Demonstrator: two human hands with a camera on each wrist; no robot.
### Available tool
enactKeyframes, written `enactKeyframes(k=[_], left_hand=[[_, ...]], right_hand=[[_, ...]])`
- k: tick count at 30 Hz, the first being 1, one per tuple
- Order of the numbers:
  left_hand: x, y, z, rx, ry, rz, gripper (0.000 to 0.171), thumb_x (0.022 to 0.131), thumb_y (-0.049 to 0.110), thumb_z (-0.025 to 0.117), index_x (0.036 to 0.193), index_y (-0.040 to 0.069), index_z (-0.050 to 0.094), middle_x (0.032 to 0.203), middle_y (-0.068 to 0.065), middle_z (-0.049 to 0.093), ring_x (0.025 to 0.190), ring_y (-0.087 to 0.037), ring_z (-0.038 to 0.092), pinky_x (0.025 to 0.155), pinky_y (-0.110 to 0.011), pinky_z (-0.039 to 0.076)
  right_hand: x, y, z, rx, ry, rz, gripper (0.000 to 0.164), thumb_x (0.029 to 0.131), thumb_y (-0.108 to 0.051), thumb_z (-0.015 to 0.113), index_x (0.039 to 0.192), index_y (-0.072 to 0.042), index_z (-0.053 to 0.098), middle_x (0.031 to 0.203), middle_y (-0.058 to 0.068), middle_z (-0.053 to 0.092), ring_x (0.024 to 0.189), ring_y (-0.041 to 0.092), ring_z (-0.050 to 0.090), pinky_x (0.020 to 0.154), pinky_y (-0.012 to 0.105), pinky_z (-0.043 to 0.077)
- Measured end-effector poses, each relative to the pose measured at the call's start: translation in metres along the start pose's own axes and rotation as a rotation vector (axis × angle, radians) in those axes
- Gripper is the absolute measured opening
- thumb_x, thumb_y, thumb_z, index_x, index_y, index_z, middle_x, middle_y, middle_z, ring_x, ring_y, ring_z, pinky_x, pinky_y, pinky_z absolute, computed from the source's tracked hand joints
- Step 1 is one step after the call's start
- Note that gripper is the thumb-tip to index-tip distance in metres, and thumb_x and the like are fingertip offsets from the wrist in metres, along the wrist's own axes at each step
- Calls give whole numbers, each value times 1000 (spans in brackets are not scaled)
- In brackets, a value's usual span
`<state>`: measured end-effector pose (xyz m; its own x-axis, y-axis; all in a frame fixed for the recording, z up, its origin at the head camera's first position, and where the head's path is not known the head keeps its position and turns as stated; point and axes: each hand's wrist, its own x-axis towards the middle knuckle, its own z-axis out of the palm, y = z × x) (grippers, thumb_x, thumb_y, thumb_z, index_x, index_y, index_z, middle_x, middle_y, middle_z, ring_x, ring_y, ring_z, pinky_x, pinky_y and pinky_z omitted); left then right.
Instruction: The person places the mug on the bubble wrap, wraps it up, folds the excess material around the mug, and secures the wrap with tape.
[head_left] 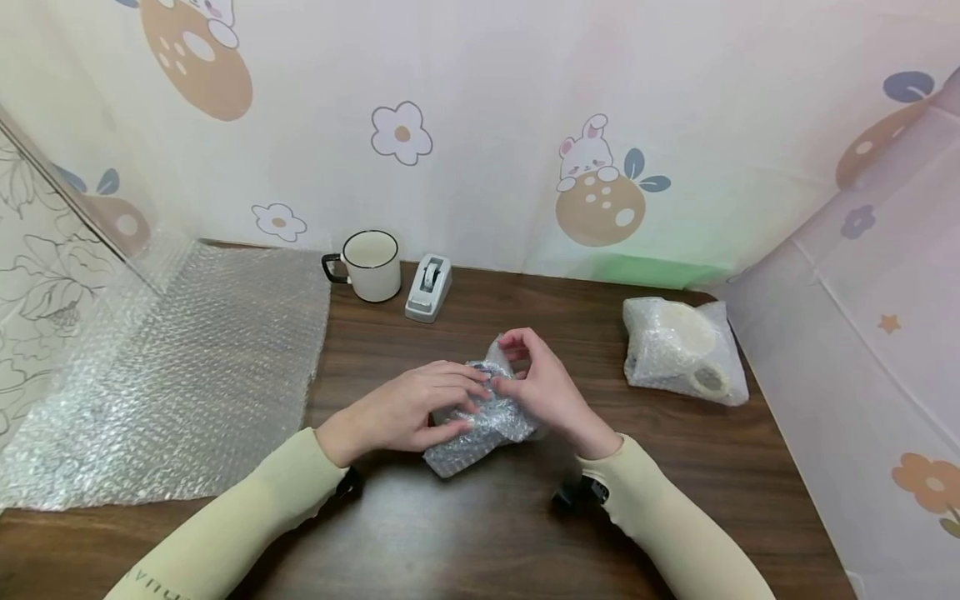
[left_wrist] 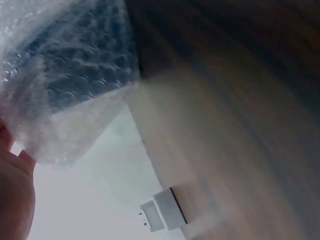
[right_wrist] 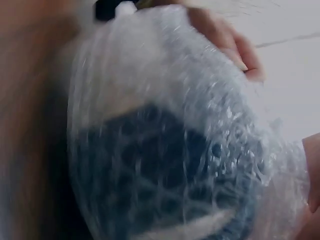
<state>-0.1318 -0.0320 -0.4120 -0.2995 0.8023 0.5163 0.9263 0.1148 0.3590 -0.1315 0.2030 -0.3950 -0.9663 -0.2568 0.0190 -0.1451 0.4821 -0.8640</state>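
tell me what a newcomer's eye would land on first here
Probably the bubble-wrapped bundle mid-table, with the left hand and right hand on it. Next, the big shiny sheet of bubble wrap spread over the left side. Then the wrapped package at the right and the rabbit-print backdrop behind.

Grey capitals run across the left sleeve (head_left: 255,508) — a short row, upside down and partly cut off at the cuff-far end — and cannot be read with certainty.

The head view is bright; both wrist views blur.
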Motion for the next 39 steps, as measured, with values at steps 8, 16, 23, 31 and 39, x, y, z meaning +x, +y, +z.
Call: enactKeyframes(k=[8, 16, 23, 31, 39], left_hand=[[0, 2, 1, 50, 0, -13, 23, 91, 28, 74, 102, 10, 66, 122, -4, 68, 123, -22, 55, 110, -32, 37], [7, 4, 1, 98, -63, -39, 29, 90, 28, 76, 111, 10, 69, 113, -1, 70, 115, -17, 58, 107, -30, 39], [7, 5, -1, 127, -47, -13, 27, 88, 23, 78, 109, 8, 71, 102, 1, 71, 100, -15, 59, 95, -31, 45], [0, 11, -4, 30, -64, -212, 58, 90, 33, 75, 137, 9, 52, 129, -2, 59, 120, -14, 53, 103, -32, 44], [-2, 16, -16, -58, 1, -260, 70, 86, 40, 78, 141, 8, 49, 129, 1, 59, 119, -11, 52, 97, -31, 48]], right_hand=[[5, 3, 2, 190, -93, 59, 47, 85, 1, 70, 128, -7, 54, 130, 12, 53, 115, 31, 52, 95, 45, 45], [-13, 23, -12, 155, -76, -161, 31, 91, -6, 72, 120, -4, 61, 133, 15, 53, 122, 27, 53, 96, 46, 50], [-34, 24, -11, -136, -100, -396, 39, 89, -25, 77, 124, -15, 63, 145, 5, 46, 131, 21, 47, 104, 49, 42], [-45, 17, -7, -241, -99, -404, 55, 82, -41, 82, 128, -19, 61, 153, 7, 37, 137, 24, 40, 106, 52, 39], [-51, 8, 8, -315, -22, -379, 68, 73, -43, 88, 130, -19, 60, 155, 9, 33, 134, 25, 42, 101, 49, 44]])
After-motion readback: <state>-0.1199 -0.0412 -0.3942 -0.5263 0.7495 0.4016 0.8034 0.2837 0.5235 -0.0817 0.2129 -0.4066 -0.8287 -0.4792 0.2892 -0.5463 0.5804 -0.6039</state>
